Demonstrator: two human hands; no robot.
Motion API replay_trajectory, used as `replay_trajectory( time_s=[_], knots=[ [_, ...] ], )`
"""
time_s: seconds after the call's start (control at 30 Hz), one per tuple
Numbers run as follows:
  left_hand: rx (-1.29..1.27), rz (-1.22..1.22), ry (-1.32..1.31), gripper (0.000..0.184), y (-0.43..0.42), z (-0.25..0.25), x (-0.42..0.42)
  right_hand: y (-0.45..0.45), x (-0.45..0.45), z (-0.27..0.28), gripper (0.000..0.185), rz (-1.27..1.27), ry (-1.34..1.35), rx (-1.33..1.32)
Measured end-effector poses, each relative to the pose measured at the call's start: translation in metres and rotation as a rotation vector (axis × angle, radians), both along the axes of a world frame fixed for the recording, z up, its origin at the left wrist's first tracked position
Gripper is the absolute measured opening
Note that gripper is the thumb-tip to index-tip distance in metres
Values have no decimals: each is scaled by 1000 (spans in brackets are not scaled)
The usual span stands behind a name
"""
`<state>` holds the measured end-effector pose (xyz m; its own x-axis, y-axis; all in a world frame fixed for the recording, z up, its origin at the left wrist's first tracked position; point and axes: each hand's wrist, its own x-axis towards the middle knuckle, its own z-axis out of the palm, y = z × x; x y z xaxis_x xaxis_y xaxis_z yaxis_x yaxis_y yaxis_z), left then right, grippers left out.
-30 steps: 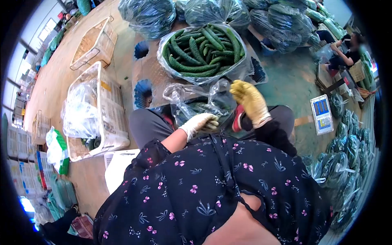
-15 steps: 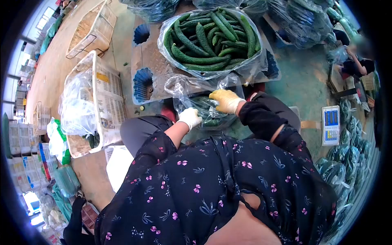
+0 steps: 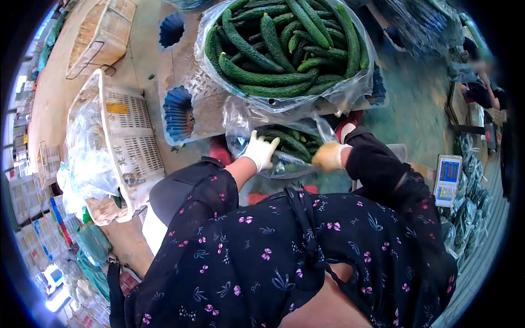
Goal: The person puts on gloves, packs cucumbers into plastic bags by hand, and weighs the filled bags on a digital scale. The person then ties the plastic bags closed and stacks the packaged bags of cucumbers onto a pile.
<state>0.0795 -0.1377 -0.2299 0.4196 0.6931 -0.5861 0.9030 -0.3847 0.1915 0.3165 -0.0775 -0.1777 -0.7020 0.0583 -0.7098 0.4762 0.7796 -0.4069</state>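
Note:
Between my knees lies a clear plastic bag [image 3: 285, 168], its mouth parted over several green cucumbers [image 3: 292, 143]. My left hand [image 3: 261, 150], in a white glove, rests at the bag's left side; thumb and forefinger are spread beside the cucumbers. On the right, my right hand [image 3: 329, 157] wears a yellowish glove and is closed on the bag's edge, its fingertips hidden. Just beyond, a large plastic-lined container [image 3: 363, 82] is heaped with long dark green cucumbers [image 3: 272, 44].
The large container stands on a worn pallet [image 3: 210, 117] with blue cup-shaped recesses. At left are a white plastic crate [image 3: 134, 147] holding film and another crate [image 3: 104, 41]. To the right are a scale display [image 3: 448, 180], bagged cucumbers [image 3: 467, 210] and another person [image 3: 484, 90].
The small bag's mouth has been parted, baring the cucumbers. My right hand has come down toward me and closed on its edge; my left hand has shifted slightly up, fingers spreading. The view has shifted.

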Motion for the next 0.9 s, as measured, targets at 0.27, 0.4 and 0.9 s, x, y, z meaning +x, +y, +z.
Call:
replay_trajectory(
  time_s=[0.27, 0.4, 0.9],
  knots=[
    [-271, -273, 375, 27, -8, 34, -46, -11, 51, 8, 51, -204, -293, -170],
    [-133, -163, 271, 19, -17, 73, -71, 13, 73, 12, 84, -575, -348, 20],
    [-99, -162, 183, 17, -57, 112, -40, -5, 73, 69, 63, -806, -150, 447]
  ],
)
